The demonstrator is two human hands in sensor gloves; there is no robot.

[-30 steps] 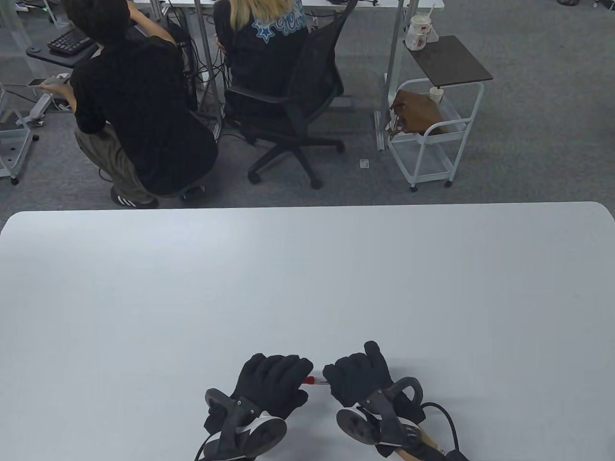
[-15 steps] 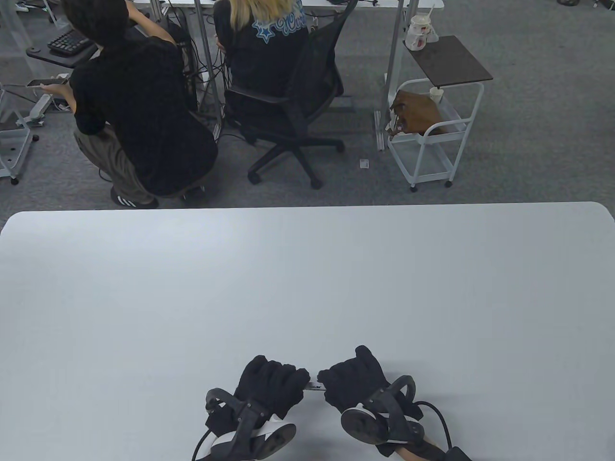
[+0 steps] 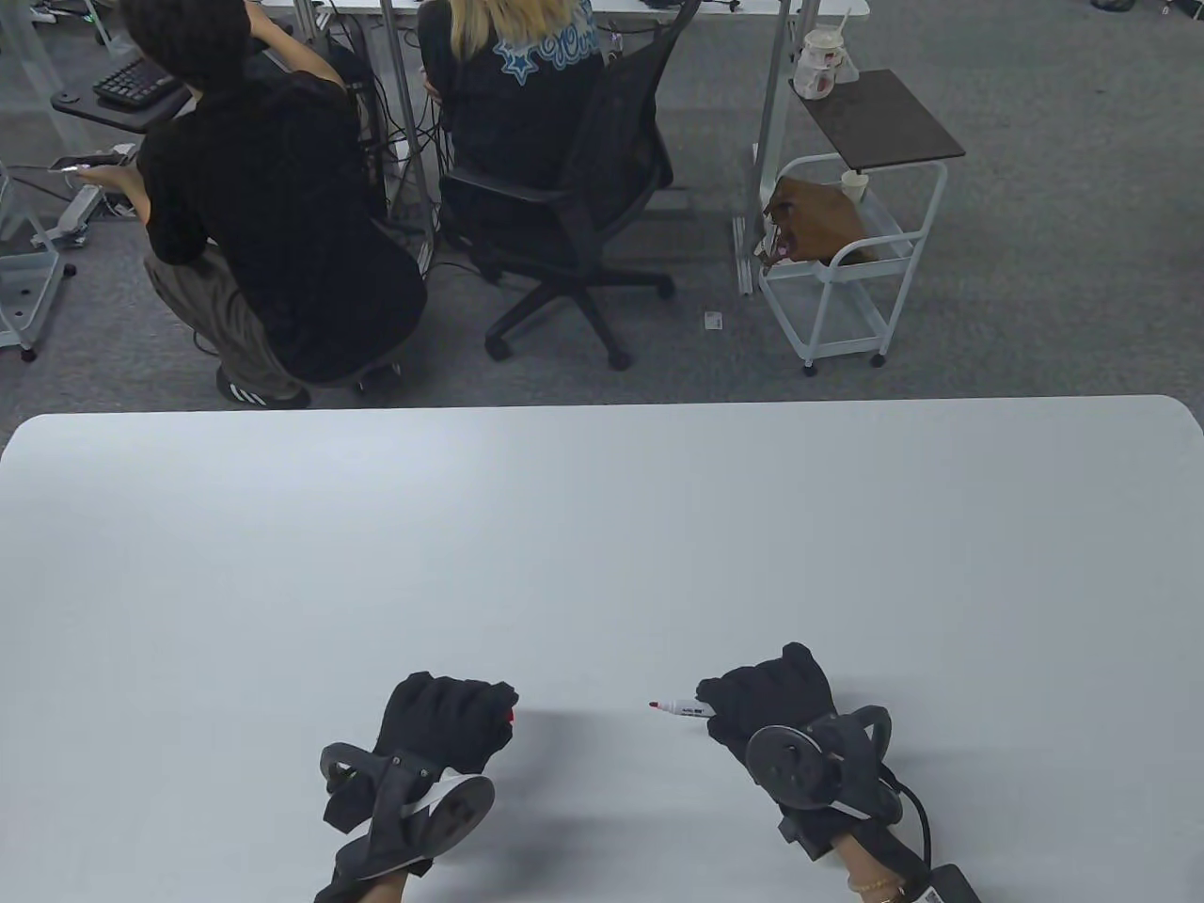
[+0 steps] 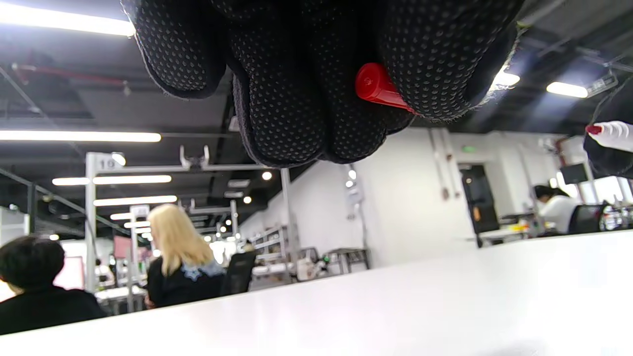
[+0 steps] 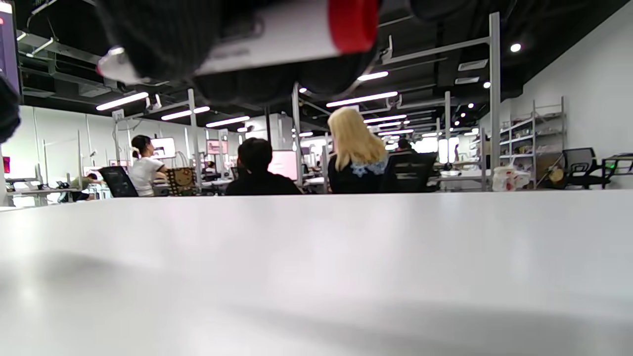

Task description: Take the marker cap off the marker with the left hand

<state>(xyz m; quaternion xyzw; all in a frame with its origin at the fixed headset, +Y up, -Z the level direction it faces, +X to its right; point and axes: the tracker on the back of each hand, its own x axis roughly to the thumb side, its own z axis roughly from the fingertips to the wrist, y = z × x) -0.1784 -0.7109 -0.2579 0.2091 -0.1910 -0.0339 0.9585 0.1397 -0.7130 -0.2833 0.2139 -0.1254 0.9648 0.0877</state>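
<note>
- White tabletop [image 3: 602,527], broad and pale, carrying both gloved hands near its near edge.
- Beyond the far edge: grey carpet, a black office chair [image 3: 574,216] with a blonde-haired person seated, a crouching person in black [image 3: 273,235] to the left, a white cart [image 3: 847,254] with a brown bag to the right.
- Right hand [image 3: 767,701], right of centre, just above the tabletop; grip closed around the marker [image 3: 679,707], fingers wrapped over the white barrel.
- Left hand [image 3: 442,720], left of centre, well apart from the right; grip curled into a fist around the marker cap [image 4: 378,89].
- Marker lying level, pointing left toward the other hand, red tip bared and sticking out past the glove; in the right wrist view, white barrel [image 5: 277,42] with a red end band under the fingers.
- Marker cap red, off the marker, only its closed end peeking out between the gloved fingers [image 4: 296,109]; a small red speck at the fist's right side in the table view.
</note>
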